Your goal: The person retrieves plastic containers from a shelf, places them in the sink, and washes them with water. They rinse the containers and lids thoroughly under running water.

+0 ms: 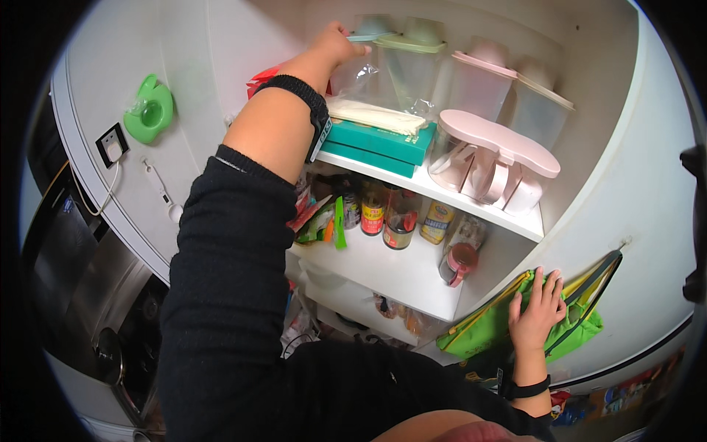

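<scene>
At the upper shelf, my left hand [338,45] reaches to a clear plastic container with a pale blue lid [371,36]. The lid's left end lies between my fingers and thumb; part of the grip is hidden. Below my left hand are crinkled clear plastic and a teal box [381,145] with a cream-coloured packet [375,115] on top. My right hand [538,315] rests flat, fingers slightly apart, against a bright green bag [480,331] hanging by dark straps on the cabinet's outer side.
Containers with green [411,43], pink [485,63] and beige lids stand along the back. In front is a pink-lidded seasoning caddy [497,141]. The lower shelf [381,271] holds bottles, packets and a pink-lidded jug [461,262]. A green plastic holder [150,113] and plugged-in cable are at left.
</scene>
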Demonstrator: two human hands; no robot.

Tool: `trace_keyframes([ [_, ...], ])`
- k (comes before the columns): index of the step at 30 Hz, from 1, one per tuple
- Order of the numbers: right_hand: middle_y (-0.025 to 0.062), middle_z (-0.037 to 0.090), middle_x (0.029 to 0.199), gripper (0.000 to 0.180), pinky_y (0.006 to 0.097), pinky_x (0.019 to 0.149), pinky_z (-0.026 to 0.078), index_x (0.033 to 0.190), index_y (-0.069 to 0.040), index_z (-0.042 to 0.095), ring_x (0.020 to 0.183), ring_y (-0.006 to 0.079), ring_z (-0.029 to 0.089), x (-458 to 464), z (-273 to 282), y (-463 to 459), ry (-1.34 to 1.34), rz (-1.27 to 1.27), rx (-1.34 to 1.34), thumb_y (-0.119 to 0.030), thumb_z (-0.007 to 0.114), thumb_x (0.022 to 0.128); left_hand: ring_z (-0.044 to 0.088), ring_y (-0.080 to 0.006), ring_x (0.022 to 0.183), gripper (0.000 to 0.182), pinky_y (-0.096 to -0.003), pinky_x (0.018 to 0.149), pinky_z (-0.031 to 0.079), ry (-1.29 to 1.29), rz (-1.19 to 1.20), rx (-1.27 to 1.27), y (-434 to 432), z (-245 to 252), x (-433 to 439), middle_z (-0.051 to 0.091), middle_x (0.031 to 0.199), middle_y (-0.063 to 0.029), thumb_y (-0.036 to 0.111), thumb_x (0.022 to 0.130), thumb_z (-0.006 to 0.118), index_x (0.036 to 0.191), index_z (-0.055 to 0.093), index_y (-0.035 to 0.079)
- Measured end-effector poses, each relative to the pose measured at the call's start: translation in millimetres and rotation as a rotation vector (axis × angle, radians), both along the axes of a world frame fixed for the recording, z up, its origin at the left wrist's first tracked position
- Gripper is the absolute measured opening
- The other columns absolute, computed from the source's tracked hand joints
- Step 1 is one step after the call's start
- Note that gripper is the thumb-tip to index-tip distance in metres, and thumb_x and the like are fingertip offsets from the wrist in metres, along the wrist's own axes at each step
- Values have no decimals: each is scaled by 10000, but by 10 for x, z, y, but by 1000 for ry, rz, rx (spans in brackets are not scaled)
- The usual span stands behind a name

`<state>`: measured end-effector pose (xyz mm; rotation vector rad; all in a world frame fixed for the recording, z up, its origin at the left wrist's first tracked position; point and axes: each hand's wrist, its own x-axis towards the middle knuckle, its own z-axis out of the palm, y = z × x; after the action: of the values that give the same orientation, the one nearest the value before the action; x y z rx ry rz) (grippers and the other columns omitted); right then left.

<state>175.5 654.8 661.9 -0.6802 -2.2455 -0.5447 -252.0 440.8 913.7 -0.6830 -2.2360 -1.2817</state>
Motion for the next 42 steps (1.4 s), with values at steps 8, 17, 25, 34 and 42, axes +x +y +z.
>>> trace_keyframes([
  [8,191,329,1334,494,455,929,246,1226,-98,455,1233,356,311,179,222,-103,43,164,-324,-114,568,745,529,-221,779,446,-388,618,473,-53,-66,256,-127,58,139,541,901,-107,153,637,763,935,450,45],
  [17,223,388,1276,449,386,907,375,1132,-30,528,1165,370,405,152,914,-488,180,534,-123,55,544,691,516,-177,718,334,-311,645,443,196,-3,598,-438,72,480,575,793,-94,96,638,743,840,480,58],
  [25,199,435,1245,444,363,864,421,1141,-55,525,1084,349,486,-323,1730,-1037,111,750,-70,-12,581,702,506,-164,635,353,-294,528,442,232,-149,892,-925,1,752,538,773,-87,64,650,724,842,428,46],
  [34,224,542,1085,607,377,863,421,1225,-29,414,1019,344,518,-1788,2435,-1265,17,590,-41,-300,624,725,549,-201,821,449,-408,626,537,202,-239,1091,-1659,-392,1290,494,927,-91,99,693,720,1009,409,34],
  [42,175,581,1035,582,357,834,437,1151,-55,475,987,311,544,-2962,2733,-1113,-86,297,-181,-276,689,656,540,-234,966,275,-417,708,539,164,-259,1022,-2566,-1596,2089,465,1100,-119,-27,791,557,990,395,75],
])
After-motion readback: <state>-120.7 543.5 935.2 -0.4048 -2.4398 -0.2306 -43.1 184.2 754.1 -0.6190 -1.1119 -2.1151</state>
